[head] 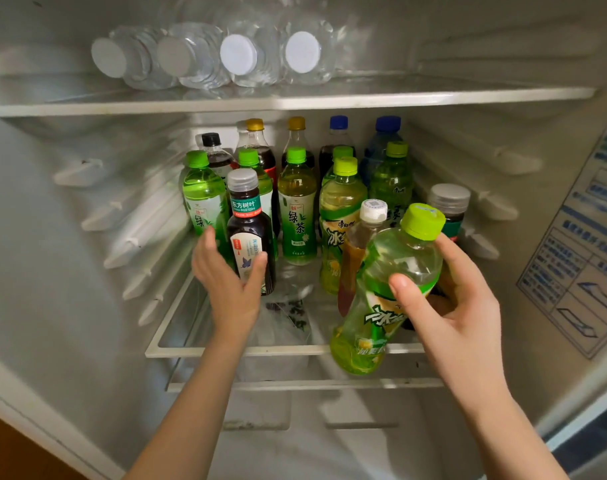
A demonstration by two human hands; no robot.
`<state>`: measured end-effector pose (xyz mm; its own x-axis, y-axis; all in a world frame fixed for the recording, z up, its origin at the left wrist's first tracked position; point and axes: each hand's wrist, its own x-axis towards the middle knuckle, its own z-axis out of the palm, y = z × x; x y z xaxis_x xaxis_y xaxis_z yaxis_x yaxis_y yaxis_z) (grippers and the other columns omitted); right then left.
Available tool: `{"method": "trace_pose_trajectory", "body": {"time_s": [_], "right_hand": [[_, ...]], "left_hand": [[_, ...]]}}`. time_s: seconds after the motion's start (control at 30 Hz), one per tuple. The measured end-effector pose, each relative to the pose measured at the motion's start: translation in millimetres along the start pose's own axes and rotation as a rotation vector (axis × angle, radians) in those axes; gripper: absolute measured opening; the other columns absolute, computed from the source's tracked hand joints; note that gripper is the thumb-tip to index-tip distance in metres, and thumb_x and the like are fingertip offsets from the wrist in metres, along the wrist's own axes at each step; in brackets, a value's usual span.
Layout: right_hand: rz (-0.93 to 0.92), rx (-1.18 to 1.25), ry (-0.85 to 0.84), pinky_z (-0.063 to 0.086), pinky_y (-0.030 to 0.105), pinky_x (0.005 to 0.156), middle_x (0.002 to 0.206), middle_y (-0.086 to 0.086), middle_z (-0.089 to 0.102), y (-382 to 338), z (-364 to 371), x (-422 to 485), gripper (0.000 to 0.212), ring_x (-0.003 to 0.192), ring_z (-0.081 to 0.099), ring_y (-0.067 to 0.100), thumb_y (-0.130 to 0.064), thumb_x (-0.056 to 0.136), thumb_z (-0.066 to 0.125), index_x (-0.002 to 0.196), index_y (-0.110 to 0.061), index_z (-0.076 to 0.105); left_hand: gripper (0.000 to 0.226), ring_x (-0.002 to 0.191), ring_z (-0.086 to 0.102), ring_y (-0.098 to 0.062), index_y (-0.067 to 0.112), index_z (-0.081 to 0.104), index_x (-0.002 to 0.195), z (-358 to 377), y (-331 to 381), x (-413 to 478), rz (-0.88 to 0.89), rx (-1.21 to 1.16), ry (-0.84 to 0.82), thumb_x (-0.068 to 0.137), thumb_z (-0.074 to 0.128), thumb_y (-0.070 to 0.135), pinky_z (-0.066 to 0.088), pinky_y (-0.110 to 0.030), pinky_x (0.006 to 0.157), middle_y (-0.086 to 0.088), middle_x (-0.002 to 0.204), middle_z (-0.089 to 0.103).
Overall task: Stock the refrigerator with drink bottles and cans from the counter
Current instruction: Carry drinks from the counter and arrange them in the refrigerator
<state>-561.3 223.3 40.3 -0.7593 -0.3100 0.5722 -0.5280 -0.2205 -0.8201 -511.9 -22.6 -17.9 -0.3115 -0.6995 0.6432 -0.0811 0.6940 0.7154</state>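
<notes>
Open fridge, head view. Left hand [226,275] grips the lower body of a dark tea bottle [250,230] with a grey cap, thumb on the front label and fingers round the left side. The bottle stands upright on the middle glass shelf [246,350], near-left of the pack. Right hand [451,303] holds a green iced-tea bottle [388,271] with a lime cap round its middle, thumb on the front. The bottle is tilted, cap toward far right, base in front of the shelf's near rim, not resting on it. Just behind it is an amber tea bottle [355,251] with a white cap. Farther back stand rows of green tea bottles [297,209], then cola bottles [257,147] and a blue-capped water bottle [381,143]. At far right is another grey-capped dark bottle [449,206]. On the upper shelf [295,100], clear water bottles [239,55] lie on their sides, white caps toward camera. Instruction sticker [579,244] on the right wall.
</notes>
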Motion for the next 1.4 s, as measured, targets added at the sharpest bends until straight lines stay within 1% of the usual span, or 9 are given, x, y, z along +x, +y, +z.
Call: {"method": "trace_pose_trajectory", "body": {"time_s": [0.13,0.3,0.37,0.57,0.73,1.0,1.2,1.33,1.4], "right_hand": [[0.012,-0.019,0.082,0.050,0.021,0.090,0.119,-0.012,0.066,0,-17,-4,0.060,0.110,0.062,0.006,-0.038,0.077,0.070,0.132,-0.023,0.053],[0.012,-0.043,0.159,0.049,0.015,0.086,0.117,-0.014,0.066,-4,-27,-9,0.068,0.107,0.063,0.002,-0.047,0.072,0.069,0.133,-0.020,0.053],[-0.005,-0.061,0.166,0.049,0.014,0.087,0.118,-0.015,0.066,-6,-29,-11,0.065,0.107,0.063,0.002,-0.045,0.073,0.069,0.132,-0.021,0.054],[0.027,-0.133,0.201,0.049,0.018,0.091,0.116,-0.015,0.067,-6,-38,-14,0.069,0.107,0.062,0.000,-0.052,0.070,0.068,0.132,-0.026,0.053],[0.037,-0.131,0.166,0.049,0.014,0.088,0.116,-0.020,0.065,-6,-41,-10,0.068,0.107,0.062,-0.001,-0.050,0.072,0.071,0.133,-0.027,0.052],[0.009,-0.094,0.075,0.048,0.031,0.098,0.125,-0.008,0.063,3,-19,6,0.064,0.114,0.060,0.006,-0.039,0.077,0.070,0.135,-0.019,0.051],[0.011,-0.130,-0.010,0.047,0.040,0.100,0.123,-0.016,0.062,7,11,20,0.067,0.115,0.058,0.002,-0.046,0.075,0.070,0.135,-0.026,0.050],[-0.016,-0.152,-0.079,0.046,0.032,0.101,0.123,-0.023,0.059,11,19,27,0.065,0.115,0.055,-0.004,-0.053,0.074,0.068,0.133,-0.036,0.048],[-0.022,-0.151,-0.079,0.045,0.016,0.097,0.119,-0.032,0.056,14,21,31,0.065,0.114,0.054,-0.008,-0.056,0.072,0.064,0.132,-0.040,0.045]], "left_hand": [[0.051,0.121,0.039,-0.020,-0.001,0.050,0.121,12,39,-6,0.311,-0.068,0.135,0.084,0.054,0.034,0.029,-0.036,0.108,-0.012,0.124,0.048],[0.053,0.115,0.049,-0.010,0.007,0.047,0.128,41,78,-20,0.268,-0.283,-0.392,0.085,0.060,0.035,0.040,-0.021,0.099,0.000,0.122,0.049],[0.065,0.122,0.044,-0.011,0.008,0.044,0.133,51,84,-25,0.267,-0.246,-0.457,0.080,0.069,0.035,0.035,-0.020,0.103,-0.002,0.127,0.045],[0.075,0.129,0.039,-0.010,0.017,0.042,0.138,56,85,-33,0.181,-0.250,-0.419,0.074,0.080,0.025,0.044,-0.045,0.103,0.003,0.136,0.041],[0.069,0.129,0.042,-0.008,0.033,0.040,0.136,27,74,-38,0.144,-0.346,-0.401,0.075,0.073,0.033,0.046,-0.048,0.101,0.024,0.131,0.039],[0.072,0.131,0.040,-0.006,0.046,0.031,0.141,-54,14,-16,0.024,-0.159,-0.247,0.077,0.064,0.045,0.041,-0.049,0.106,0.023,0.138,0.037],[0.073,0.132,0.044,-0.017,0.018,0.028,0.147,-85,-20,26,-0.054,-0.240,-0.268,0.083,0.063,0.019,0.035,-0.052,0.110,-0.003,0.146,0.043],[0.076,0.127,0.039,0.012,0.020,0.024,0.150,-87,-26,21,-0.112,-0.188,-0.185,0.087,0.063,0.003,0.032,-0.040,0.114,0.032,0.138,0.037],[0.085,0.127,0.043,0.005,0.024,0.027,0.149,-82,-21,7,-0.149,-0.206,-0.166,0.079,0.073,0.005,0.037,-0.039,0.111,0.026,0.139,0.041]]}}
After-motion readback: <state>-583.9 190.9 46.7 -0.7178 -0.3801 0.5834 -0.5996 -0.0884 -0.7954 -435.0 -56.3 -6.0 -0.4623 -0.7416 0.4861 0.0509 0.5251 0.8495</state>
